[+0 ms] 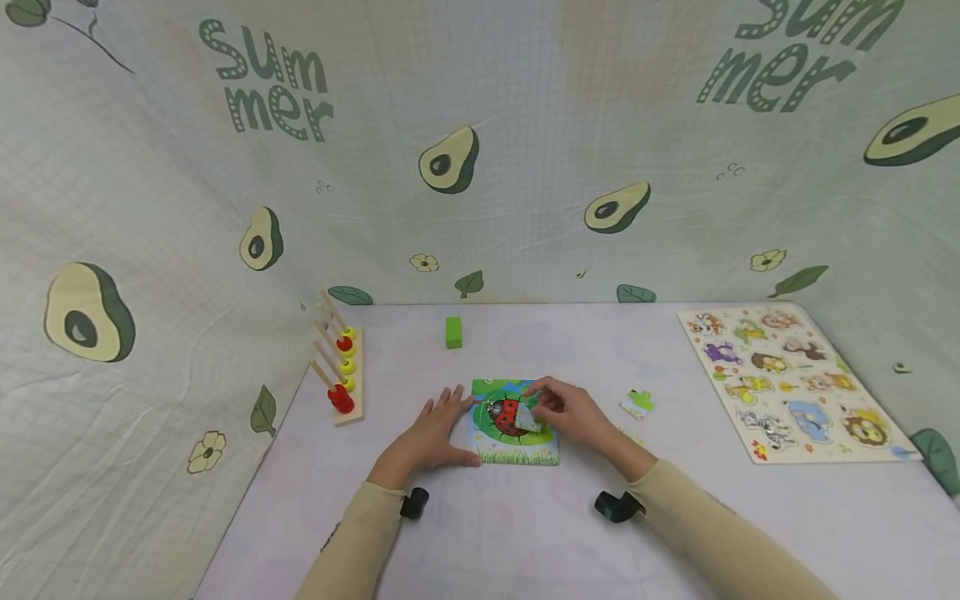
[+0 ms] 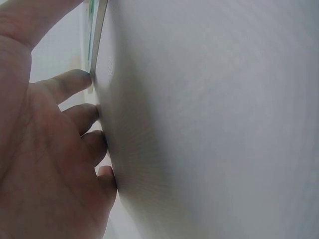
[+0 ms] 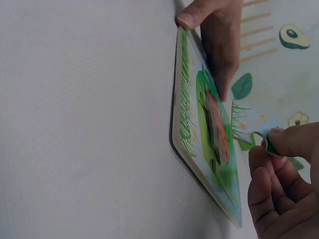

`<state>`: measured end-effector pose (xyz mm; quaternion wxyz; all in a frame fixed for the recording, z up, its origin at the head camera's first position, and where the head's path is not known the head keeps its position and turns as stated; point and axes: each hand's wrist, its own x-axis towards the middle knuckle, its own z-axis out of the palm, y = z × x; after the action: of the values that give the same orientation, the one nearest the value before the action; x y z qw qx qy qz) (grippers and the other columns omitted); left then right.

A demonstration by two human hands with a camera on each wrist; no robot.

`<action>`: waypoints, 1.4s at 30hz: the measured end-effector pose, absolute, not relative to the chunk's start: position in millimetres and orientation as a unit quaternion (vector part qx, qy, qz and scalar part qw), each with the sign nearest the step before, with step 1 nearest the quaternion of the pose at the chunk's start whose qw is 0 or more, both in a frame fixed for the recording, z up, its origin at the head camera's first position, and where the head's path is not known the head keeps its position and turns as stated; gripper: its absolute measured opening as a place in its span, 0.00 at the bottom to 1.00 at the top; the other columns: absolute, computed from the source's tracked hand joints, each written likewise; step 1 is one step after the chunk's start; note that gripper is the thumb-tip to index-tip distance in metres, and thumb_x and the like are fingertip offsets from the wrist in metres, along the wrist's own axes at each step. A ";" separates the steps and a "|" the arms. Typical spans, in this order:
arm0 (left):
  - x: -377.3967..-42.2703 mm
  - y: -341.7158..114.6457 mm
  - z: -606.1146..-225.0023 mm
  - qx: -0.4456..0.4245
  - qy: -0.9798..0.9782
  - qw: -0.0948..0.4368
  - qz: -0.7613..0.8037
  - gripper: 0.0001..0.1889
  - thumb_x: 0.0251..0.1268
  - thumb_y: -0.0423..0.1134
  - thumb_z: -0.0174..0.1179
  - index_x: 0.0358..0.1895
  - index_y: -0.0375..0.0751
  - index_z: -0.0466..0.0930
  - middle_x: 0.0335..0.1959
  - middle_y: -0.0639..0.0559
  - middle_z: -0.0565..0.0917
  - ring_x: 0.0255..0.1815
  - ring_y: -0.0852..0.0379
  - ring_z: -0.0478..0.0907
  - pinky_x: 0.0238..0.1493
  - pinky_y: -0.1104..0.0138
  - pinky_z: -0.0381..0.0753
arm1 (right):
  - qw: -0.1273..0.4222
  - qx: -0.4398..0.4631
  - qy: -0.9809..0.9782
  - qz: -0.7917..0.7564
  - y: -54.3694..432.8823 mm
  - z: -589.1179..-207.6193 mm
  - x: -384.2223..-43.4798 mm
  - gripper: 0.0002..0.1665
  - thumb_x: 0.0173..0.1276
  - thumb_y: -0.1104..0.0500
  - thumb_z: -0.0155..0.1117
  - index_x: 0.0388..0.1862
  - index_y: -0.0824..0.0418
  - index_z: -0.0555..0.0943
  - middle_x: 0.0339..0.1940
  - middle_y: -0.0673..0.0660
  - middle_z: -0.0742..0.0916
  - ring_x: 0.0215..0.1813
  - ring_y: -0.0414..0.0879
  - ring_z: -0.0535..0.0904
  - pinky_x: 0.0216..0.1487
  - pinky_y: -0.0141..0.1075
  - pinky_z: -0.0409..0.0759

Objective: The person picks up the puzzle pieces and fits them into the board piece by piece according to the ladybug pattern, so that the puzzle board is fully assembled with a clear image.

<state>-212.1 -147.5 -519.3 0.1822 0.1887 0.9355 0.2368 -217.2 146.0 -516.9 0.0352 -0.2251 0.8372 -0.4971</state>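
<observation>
A small square ladybug puzzle board point(image 1: 517, 456) lies flat on the table between both hands. My left hand point(image 1: 431, 433) touches its left edge, thumb at the near corner and forefinger farther up. In the left wrist view the fingers point(image 2: 75, 82) are spread along the tabletop. My right hand point(image 1: 576, 414) pinches a puzzle piece point(image 1: 527, 418) between thumb and fingers, above the board's right part. The right wrist view shows this piece point(image 3: 245, 118) tilted and clear of the board. A second puzzle piece point(image 1: 639, 404), green and white, lies to the right of the right hand.
On the left stands a wooden peg stacker point(image 1: 358, 367) with red and yellow beads. A green block point(image 1: 453, 332) is behind the board. A large animal puzzle board point(image 1: 813, 454) lies at the right. Behind everything hangs an avocado-print cloth point(image 1: 525, 100).
</observation>
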 end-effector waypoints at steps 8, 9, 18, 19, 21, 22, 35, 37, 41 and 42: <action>-212.6 -149.2 -519.5 0.195 0.932 0.183 0.244 0.58 0.50 0.61 0.77 0.82 0.47 0.55 0.84 0.45 0.45 0.84 0.46 0.35 0.82 0.49 0.35 | 0.053 -0.234 0.836 -0.493 132.1 -517.5 -214.4 0.13 0.71 0.61 0.68 0.53 0.62 0.82 0.38 0.51 0.86 0.38 0.41 0.83 0.40 0.34 0.83; -212.7 -149.3 -519.5 0.196 0.932 0.183 0.245 0.57 0.50 0.61 0.77 0.82 0.47 0.55 0.84 0.44 0.45 0.84 0.46 0.35 0.82 0.49 0.35 | 0.055 -0.233 0.837 -0.493 129.9 -517.3 -214.0 0.13 0.71 0.61 0.68 0.53 0.62 0.82 0.38 0.51 0.86 0.38 0.41 0.83 0.40 0.34 0.83; -213.3 -149.0 -519.9 0.197 0.932 0.184 0.241 0.57 0.51 0.61 0.76 0.82 0.47 0.55 0.84 0.45 0.45 0.84 0.47 0.35 0.82 0.50 0.34 | 0.074 -0.251 0.827 -0.497 109.3 -517.1 -212.9 0.12 0.71 0.61 0.69 0.52 0.61 0.84 0.35 0.48 0.86 0.36 0.39 0.83 0.39 0.33 0.83; -213.3 -149.0 -519.9 0.197 0.932 0.183 0.242 0.57 0.51 0.61 0.77 0.82 0.47 0.55 0.84 0.44 0.45 0.84 0.46 0.35 0.82 0.50 0.34 | 0.076 -0.253 0.826 -0.497 107.1 -517.5 -212.8 0.12 0.70 0.61 0.69 0.52 0.61 0.84 0.35 0.48 0.86 0.35 0.39 0.83 0.39 0.33 0.83; -213.3 -149.1 -519.6 0.198 0.932 0.182 0.242 0.57 0.50 0.61 0.77 0.82 0.47 0.55 0.84 0.44 0.45 0.84 0.46 0.35 0.82 0.50 0.34 | 0.079 -0.256 0.826 -0.495 103.0 -518.5 -212.7 0.12 0.71 0.61 0.69 0.51 0.59 0.85 0.34 0.48 0.86 0.35 0.39 0.82 0.39 0.33 0.82; -213.2 -149.2 -519.4 0.199 0.932 0.181 0.242 0.58 0.50 0.61 0.77 0.82 0.47 0.55 0.84 0.44 0.45 0.84 0.46 0.35 0.82 0.49 0.34 | 0.080 -0.258 0.828 -0.492 101.1 -519.3 -212.7 0.11 0.71 0.61 0.69 0.51 0.58 0.85 0.34 0.47 0.85 0.35 0.38 0.81 0.39 0.33 0.82; -214.0 -148.7 -520.7 0.195 0.934 0.185 0.235 0.57 0.51 0.61 0.76 0.82 0.48 0.54 0.84 0.44 0.46 0.84 0.46 0.36 0.82 0.49 0.35 | 0.064 -0.282 0.842 -0.455 80.6 -524.9 -209.0 0.11 0.69 0.63 0.70 0.49 0.57 0.85 0.32 0.44 0.84 0.34 0.35 0.79 0.38 0.31 0.81; -213.9 -148.5 -520.1 0.194 0.934 0.183 0.238 0.57 0.50 0.60 0.77 0.82 0.48 0.55 0.84 0.44 0.46 0.84 0.46 0.36 0.82 0.48 0.35 | 0.061 -0.282 0.844 -0.453 78.9 -525.1 -208.8 0.11 0.68 0.63 0.70 0.49 0.58 0.85 0.31 0.44 0.83 0.33 0.36 0.79 0.38 0.31 0.81; -213.7 -148.8 -519.4 0.196 0.933 0.180 0.241 0.57 0.50 0.60 0.77 0.82 0.48 0.55 0.84 0.43 0.46 0.84 0.45 0.36 0.82 0.48 0.36 | 0.062 -0.277 0.851 -0.442 76.0 -525.5 -208.7 0.11 0.68 0.64 0.69 0.49 0.58 0.85 0.31 0.43 0.83 0.33 0.35 0.78 0.37 0.31 0.80; -213.7 -149.0 -519.4 0.196 0.934 0.179 0.240 0.57 0.50 0.60 0.77 0.82 0.48 0.55 0.84 0.43 0.46 0.84 0.45 0.36 0.82 0.48 0.36 | 0.063 -0.276 0.853 -0.439 75.4 -525.4 -208.8 0.11 0.68 0.64 0.70 0.49 0.58 0.85 0.31 0.43 0.83 0.33 0.35 0.78 0.36 0.31 0.80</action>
<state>-213.7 -149.0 -519.4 0.1794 0.1963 0.9336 0.2403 -208.8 75.4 -525.4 0.0628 -0.2759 0.8526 -0.4394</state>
